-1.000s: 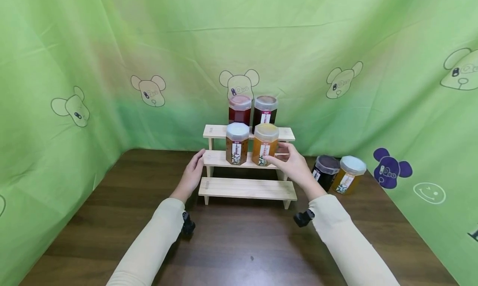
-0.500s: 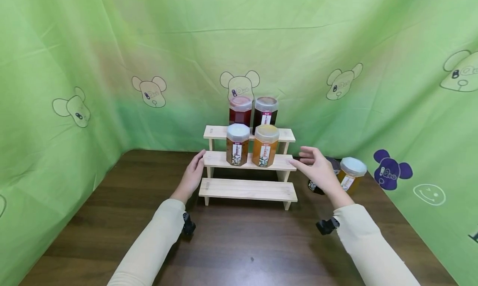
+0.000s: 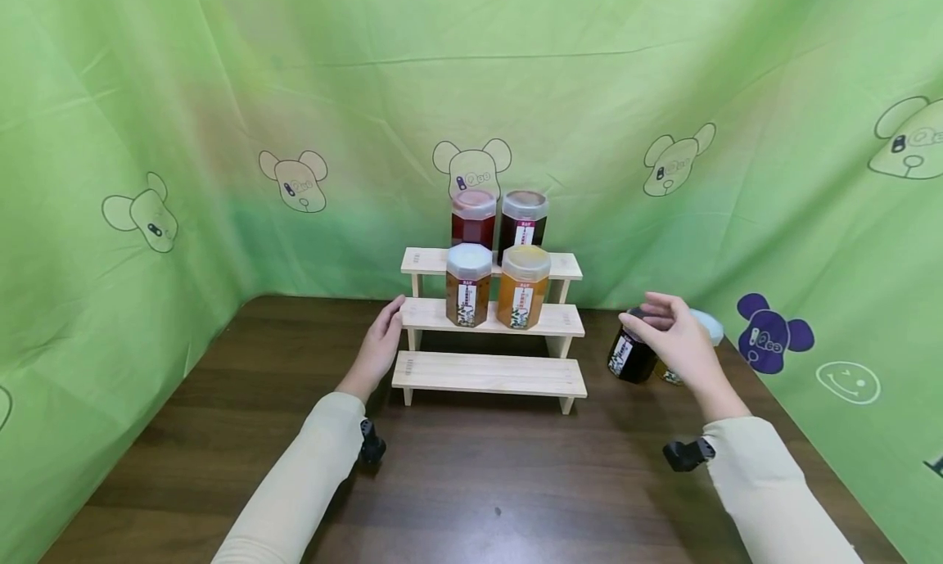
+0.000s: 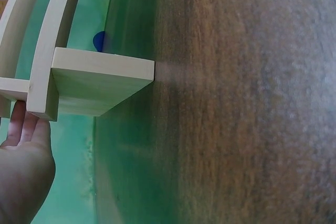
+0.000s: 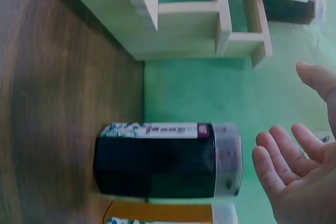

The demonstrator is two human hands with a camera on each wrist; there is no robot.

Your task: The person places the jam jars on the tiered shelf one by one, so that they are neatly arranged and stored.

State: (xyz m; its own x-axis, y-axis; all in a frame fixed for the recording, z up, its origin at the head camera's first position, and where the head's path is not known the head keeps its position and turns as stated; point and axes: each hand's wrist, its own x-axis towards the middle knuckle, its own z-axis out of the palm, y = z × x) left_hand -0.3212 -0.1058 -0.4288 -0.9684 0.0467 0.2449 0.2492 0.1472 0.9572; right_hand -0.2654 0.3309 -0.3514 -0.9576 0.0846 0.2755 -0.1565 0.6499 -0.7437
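While the right hand [image 3: 681, 343] hangs just off the lid [image 5: 228, 158] of the dark jar [image 5: 157, 166], fingers parted and holding nothing, near the table [image 3: 479, 482]'s back right corner, the left hand [image 3: 379, 343] touches the left edge of the rack [image 3: 486, 369] with extended fingers. Apparently full, the dark jar is probably heavy, stiff and slick, best gripped round its body. An amber jar [image 5: 157, 212] stands beside it; four filled jars [image 3: 523, 294] occupy the upper tiers.

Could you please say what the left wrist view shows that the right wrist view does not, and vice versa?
Only the left view shows the left hand, its fingers touching the wooden rack. Only the right view shows the right hand and, on the table, a dark jar and an amber jar. Both share the wooden rack, table and green cloth.
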